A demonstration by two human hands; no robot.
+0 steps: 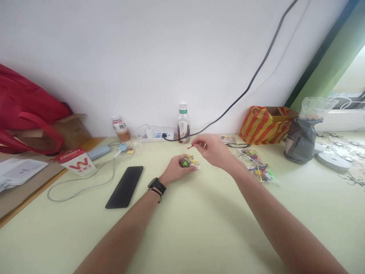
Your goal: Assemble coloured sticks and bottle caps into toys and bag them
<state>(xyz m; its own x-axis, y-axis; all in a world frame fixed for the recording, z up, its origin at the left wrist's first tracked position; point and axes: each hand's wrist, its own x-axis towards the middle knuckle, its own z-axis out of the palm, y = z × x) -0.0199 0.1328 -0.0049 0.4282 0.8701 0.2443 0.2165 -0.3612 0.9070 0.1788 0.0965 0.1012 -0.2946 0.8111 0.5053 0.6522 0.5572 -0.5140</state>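
Note:
My left hand (177, 167), with a black watch on its wrist, curls round a small clear bag of colourful plastic pieces (190, 162); yellow and green parts show between the fingers. Just above and to the right, my right hand (211, 149) pinches a small red plastic piece (190, 146) between thumb and fingertips. The red piece is apart from the bag. To the right of that hand, more clear bags of colourful plastic pieces (261, 172) lie on the pale table.
A black phone (124, 187) lies left of my left arm. Against the wall stand a tea bottle (183, 123), a power strip (162, 134) and a second bottle (121, 129). A striped bag (265, 125) and a grey bag (302, 140) stand at the right. A black cable (251, 82) hangs down the wall.

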